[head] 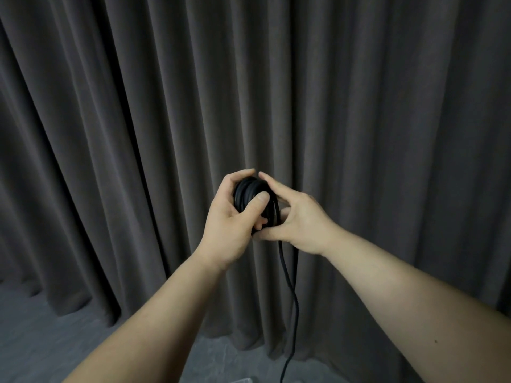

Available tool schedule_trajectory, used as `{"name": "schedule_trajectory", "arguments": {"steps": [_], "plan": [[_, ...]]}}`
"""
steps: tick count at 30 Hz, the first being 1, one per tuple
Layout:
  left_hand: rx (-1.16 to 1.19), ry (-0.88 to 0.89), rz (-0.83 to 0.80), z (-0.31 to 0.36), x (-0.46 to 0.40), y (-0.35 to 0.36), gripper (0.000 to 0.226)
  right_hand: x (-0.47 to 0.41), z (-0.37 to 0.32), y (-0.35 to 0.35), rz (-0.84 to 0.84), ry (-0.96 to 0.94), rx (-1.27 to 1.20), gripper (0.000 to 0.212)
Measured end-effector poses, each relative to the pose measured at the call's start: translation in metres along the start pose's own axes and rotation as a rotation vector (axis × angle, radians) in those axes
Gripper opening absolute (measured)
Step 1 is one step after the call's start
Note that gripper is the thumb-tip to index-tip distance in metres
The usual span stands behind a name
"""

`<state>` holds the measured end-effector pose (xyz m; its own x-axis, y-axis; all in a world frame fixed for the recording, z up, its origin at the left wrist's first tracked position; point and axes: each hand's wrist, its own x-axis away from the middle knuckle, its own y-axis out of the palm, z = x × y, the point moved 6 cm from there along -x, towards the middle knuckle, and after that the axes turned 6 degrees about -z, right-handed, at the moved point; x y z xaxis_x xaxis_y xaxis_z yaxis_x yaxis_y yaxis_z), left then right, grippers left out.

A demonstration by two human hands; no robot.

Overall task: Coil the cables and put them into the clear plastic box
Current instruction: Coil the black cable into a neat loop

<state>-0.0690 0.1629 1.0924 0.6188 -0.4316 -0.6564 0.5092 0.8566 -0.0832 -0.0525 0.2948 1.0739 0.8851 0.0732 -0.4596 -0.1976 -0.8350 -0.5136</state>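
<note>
I hold a small coil of black cable up in front of me, at about the middle of the view, against a dark grey pleated curtain. My left hand is wrapped round the coil: the thumb presses flat on the near face of the loops and the other fingers curl over the top and behind it. My right hand comes in from the other side, its index finger stretched along the upper edge of the coil and its thumb and lower fingers closed in below, where the loose length of cable leaves the coil. I cannot tell exactly how those lower fingers pinch the strand, since my own hand hides the contact.

From under my right hand the loose tail hangs straight down, bends once in a gentle wave and runs out of the bottom edge of the view. It hangs free of both forearms.

No writing or brand mark can be read on the cable; its jacket is plain matt black.

Below the curtain hem lies a grey floor. At the very bottom edge, between my forearms, a pale translucent corner shows; too little of it is in view to say what it is or what it holds.
</note>
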Motion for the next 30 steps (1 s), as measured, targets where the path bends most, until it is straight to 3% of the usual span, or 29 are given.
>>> {"name": "schedule_trajectory", "arguments": {"steps": [4, 8, 12, 14, 16, 17, 19, 22, 26, 30], "plan": [[-0.004, 0.043, 0.073, 0.007, -0.002, -0.005, 0.028, -0.008, -0.005, 0.011, -0.007, -0.020, -0.073, 0.106], [-0.014, 0.053, 0.311, 0.009, -0.010, -0.024, 0.019, -0.008, 0.008, 0.023, -0.087, 0.074, -0.082, 0.101], [0.026, 0.027, 0.477, 0.004, -0.017, -0.061, 0.015, 0.022, 0.040, 0.028, -0.287, 0.355, -0.171, 0.040], [0.051, 0.024, 0.514, 0.000, -0.019, -0.076, 0.014, 0.028, 0.046, 0.022, -0.224, 0.388, -0.220, 0.027], [0.074, 0.005, 0.550, -0.003, -0.021, -0.085, 0.014, 0.021, 0.045, 0.004, -0.015, 0.347, -0.197, 0.024], [0.077, -0.002, 0.555, -0.004, -0.023, -0.088, 0.014, 0.018, 0.041, -0.007, 0.092, 0.293, -0.074, 0.021], [0.067, 0.005, 0.531, -0.006, -0.026, -0.088, 0.013, 0.010, 0.019, -0.019, 0.157, 0.151, 0.334, 0.012], [-0.014, 0.012, 0.432, -0.004, -0.029, -0.078, 0.015, -0.001, -0.024, -0.002, -0.138, -0.006, 0.805, 0.019], [-0.108, -0.001, 0.281, 0.000, -0.028, -0.062, 0.016, -0.016, -0.074, 0.001, -0.272, -0.091, 0.606, 0.019], [-0.043, -0.067, 0.101, -0.008, -0.023, -0.041, 0.011, -0.022, -0.090, -0.006, -0.249, -0.138, 0.313, 0.021]]}}
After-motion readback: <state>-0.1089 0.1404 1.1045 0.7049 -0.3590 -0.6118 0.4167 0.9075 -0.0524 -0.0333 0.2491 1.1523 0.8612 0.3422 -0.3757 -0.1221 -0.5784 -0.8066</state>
